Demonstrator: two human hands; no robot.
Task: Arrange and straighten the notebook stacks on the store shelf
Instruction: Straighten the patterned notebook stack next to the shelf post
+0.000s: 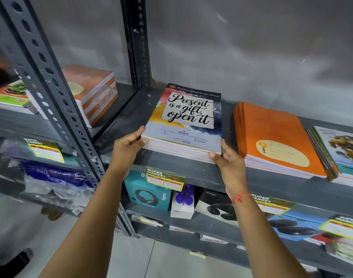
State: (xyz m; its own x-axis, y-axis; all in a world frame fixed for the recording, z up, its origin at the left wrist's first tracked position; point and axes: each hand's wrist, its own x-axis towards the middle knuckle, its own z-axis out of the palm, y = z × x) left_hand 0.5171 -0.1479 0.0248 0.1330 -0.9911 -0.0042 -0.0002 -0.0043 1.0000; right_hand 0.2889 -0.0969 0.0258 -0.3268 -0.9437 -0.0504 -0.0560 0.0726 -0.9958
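A stack of notebooks with a "Present is a gift, open it" cover (188,115) lies flat on the grey metal shelf (191,173), near its left end. My left hand (129,146) grips the stack's near left corner, thumb against the page edges. My right hand (228,157) holds the near right corner, thumb on the front edge. To the right lies a stack of orange notebooks (276,137), slightly fanned. Further right sits a stack with a cartoon cover (340,153), cut off by the frame edge.
A perforated upright post (57,87) divides this bay from the left one, where more notebook stacks (91,91) lie. Below are boxed headphones (149,191) and price tags (165,178). A grey wall closes the back.
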